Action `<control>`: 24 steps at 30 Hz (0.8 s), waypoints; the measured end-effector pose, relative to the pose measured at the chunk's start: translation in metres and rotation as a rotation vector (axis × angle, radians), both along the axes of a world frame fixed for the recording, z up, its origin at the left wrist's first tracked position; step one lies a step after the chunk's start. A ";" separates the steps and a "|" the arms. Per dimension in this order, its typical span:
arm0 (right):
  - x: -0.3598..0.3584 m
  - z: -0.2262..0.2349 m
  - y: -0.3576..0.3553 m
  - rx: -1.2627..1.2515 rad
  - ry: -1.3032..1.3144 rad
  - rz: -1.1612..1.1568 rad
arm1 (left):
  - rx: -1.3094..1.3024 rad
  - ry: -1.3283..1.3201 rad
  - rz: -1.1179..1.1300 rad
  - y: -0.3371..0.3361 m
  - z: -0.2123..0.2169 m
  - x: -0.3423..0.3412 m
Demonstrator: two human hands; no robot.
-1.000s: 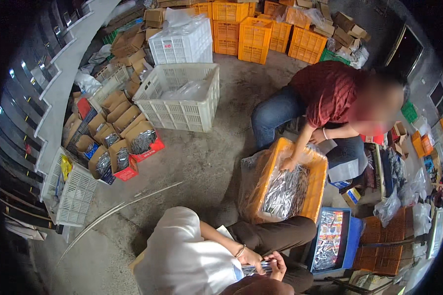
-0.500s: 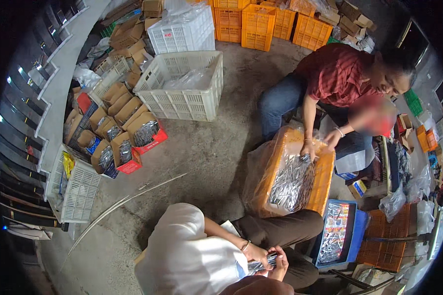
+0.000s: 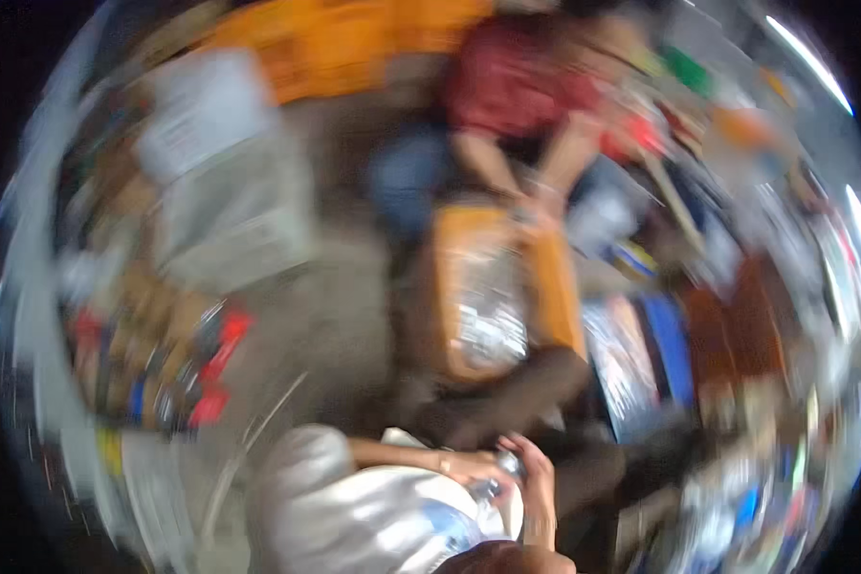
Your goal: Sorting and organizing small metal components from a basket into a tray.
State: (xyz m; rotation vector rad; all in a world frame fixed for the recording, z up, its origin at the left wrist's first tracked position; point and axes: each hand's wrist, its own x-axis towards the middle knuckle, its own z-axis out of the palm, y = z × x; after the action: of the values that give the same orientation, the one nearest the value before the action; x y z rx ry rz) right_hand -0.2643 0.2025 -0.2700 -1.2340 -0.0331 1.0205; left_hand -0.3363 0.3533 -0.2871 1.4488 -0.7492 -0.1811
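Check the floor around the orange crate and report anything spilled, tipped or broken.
The picture is too smeared by motion to judge. The orange crate sits upright with shiny pieces inside, and nothing clearly lies spilled beside it. Both hands, left hand and right hand, meet at a small shiny thing.

Two people are seen besides the wearer: one person in a red shirt [image 3: 517, 81] at the far side and one person in a pale top [image 3: 335, 517] at the near edge. One orange crate [image 3: 493, 292] filled with shiny metal parts is counted in the middle, and one blue tray [image 3: 668, 349] just to its right. Two hands [image 3: 512, 474] of the near person are made out, close together around one small shiny object. White crates [image 3: 225, 182] at the far left and orange crates [image 3: 354, 38] at the far edge are too blurred to be counted.
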 end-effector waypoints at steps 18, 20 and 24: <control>0.074 -0.023 -0.027 0.042 -0.192 0.210 | -0.387 1.436 -0.031 -0.027 -0.009 0.008; 0.115 -0.031 -0.035 -0.091 -0.482 0.153 | -0.424 1.418 -0.044 -0.025 0.003 0.030; 0.194 -0.038 -0.052 -0.071 -0.396 -0.408 | -0.530 1.438 -0.082 -0.023 0.017 0.102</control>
State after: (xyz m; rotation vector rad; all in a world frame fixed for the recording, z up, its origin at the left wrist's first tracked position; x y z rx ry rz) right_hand -0.0699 0.1503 -0.3079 -1.4211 -0.0500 0.4198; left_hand -0.2339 0.3307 -0.2703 0.4959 0.3357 -0.8889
